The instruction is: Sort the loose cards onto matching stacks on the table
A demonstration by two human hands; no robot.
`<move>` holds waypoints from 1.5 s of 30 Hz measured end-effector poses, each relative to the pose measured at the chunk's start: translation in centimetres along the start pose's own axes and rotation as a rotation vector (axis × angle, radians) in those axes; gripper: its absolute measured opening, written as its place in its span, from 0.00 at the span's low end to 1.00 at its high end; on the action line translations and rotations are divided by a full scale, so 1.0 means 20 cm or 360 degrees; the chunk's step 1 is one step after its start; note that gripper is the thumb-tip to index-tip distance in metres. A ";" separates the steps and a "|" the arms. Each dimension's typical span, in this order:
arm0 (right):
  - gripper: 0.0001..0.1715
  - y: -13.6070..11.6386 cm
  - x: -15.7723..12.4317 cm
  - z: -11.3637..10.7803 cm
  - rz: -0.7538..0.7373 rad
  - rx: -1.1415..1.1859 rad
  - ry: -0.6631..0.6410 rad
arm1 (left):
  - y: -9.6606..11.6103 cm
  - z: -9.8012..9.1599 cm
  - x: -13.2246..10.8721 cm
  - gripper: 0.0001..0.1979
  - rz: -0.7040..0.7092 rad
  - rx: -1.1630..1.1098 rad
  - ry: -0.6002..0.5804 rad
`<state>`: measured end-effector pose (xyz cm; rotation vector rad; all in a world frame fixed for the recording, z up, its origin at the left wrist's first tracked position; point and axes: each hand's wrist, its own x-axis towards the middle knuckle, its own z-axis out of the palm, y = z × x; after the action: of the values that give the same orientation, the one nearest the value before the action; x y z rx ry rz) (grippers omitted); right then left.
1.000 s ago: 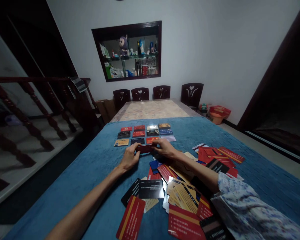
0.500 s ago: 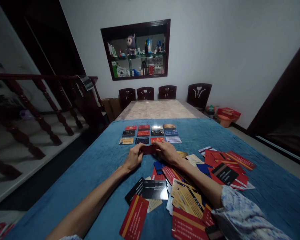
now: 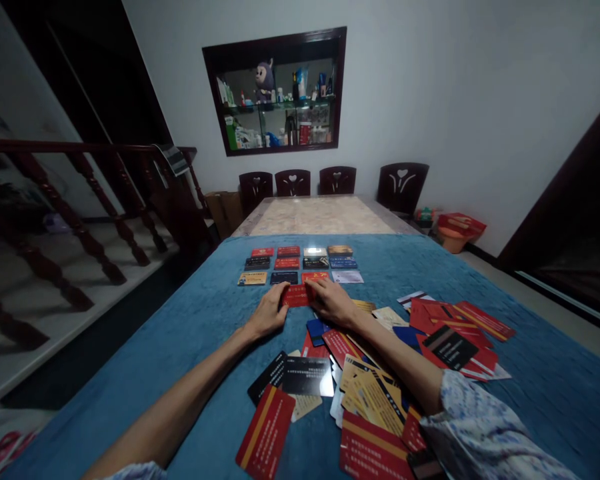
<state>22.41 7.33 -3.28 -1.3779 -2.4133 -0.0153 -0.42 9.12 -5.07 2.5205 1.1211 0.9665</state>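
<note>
Squarely between our left hand (image 3: 270, 311) and right hand (image 3: 335, 303), we pinch a red card (image 3: 296, 297) at its short ends, neither hand nearer; its long axis runs roughly parallel to the far edge of the bench (image 3: 315, 217), just our side of the card rows (image 3: 312, 263).

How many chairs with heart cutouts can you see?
4: leftmost chair, second chair and third chair in a row past the table, rightmost chair farther right; others may be hidden.
</note>
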 end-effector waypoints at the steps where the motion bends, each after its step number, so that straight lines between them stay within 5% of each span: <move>1: 0.30 0.01 0.00 0.01 -0.0008 0.0014 0.0005 | 0.00 0.00 0.00 0.27 -0.0011 -0.0007 -0.0020; 16: 0.28 0.01 -0.01 -0.03 -0.0075 0.0048 -0.0014 | 0.01 -0.01 0.00 0.31 -0.0094 0.0014 -0.0160; 28: 0.25 -0.07 0.09 -0.21 0.0013 -0.0362 -0.0281 | 0.11 -0.12 0.08 0.28 -0.0155 0.0425 -0.0339; 45: 0.16 0.05 0.40 -0.21 -0.0057 -0.0348 -0.0308 | -0.05 -0.20 0.32 0.20 -0.0220 0.0658 -0.0429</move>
<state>20.92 13.74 3.02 -1.4910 -2.6622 -0.1671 -0.39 14.20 0.70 2.7246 1.5046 0.3704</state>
